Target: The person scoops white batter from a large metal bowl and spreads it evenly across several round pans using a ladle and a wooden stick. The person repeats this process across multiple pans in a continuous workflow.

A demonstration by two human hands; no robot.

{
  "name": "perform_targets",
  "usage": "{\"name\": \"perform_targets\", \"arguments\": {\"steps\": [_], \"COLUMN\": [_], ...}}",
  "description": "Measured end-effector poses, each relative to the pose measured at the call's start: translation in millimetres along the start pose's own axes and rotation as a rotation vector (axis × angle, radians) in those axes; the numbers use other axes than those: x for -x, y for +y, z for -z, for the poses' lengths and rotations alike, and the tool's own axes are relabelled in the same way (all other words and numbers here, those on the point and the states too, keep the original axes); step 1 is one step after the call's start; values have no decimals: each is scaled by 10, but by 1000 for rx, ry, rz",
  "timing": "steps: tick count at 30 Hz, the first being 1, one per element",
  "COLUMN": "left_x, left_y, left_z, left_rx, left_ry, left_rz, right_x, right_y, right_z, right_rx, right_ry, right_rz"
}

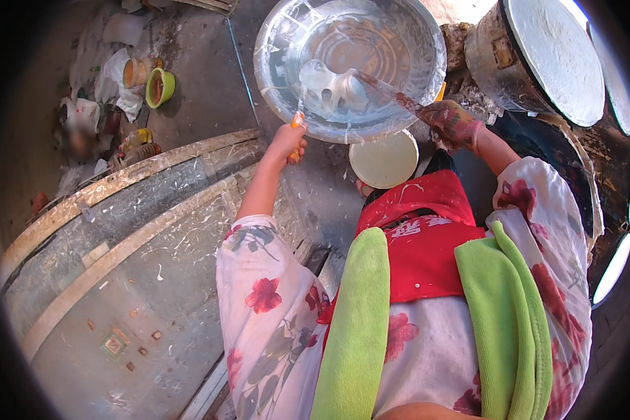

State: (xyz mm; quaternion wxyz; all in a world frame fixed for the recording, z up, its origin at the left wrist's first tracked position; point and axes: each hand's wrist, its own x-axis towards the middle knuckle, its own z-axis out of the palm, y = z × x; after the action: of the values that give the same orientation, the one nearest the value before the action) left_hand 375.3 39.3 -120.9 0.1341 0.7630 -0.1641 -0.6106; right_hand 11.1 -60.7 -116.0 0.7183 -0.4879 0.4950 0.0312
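Note:
In front of me is a wide metal basin (273,102), its rim and wall smeared with white streaks. A stretchy white paste (341,92) hangs in a webbed clump toward its near side. My left hand (289,139) grips the orange handle (296,122) of a tool at the near-left rim; its far end is coated in paste. My right hand (451,123), stained or in a soiled glove, holds a long flat paddle-like tool (386,90) at the near-right rim. That tool reaches over the basin, with paste on its tip. Its material is unclear.
Below the basin is a round pale lid or stool top (384,159). A large drum (496,63) with a whitish round face stands at right. A paste-spattered wooden-edged table (152,252) lies at left. Beyond it are a green bowl (168,88) and clutter on the floor.

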Motion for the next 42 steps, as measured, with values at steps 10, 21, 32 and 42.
{"name": "perform_targets", "arguments": {"steps": [10,21,32,42], "left_x": [-304,-225,1521,994], "left_y": [-166,-342,-126,-317], "left_z": [-599,-901,-376,-516], "left_rx": [-201,866,1214,1411], "left_ry": [114,-470,-943,-935], "left_rz": [34,111,-448,-332], "right_x": [-489,-113,838,515], "right_y": [568,539,124,552], "right_z": [-149,-856,-941,-1085], "right_rx": [32,-100,428,398], "right_ry": [-140,-38,337,257], "right_rz": [-42,104,688,465]}}
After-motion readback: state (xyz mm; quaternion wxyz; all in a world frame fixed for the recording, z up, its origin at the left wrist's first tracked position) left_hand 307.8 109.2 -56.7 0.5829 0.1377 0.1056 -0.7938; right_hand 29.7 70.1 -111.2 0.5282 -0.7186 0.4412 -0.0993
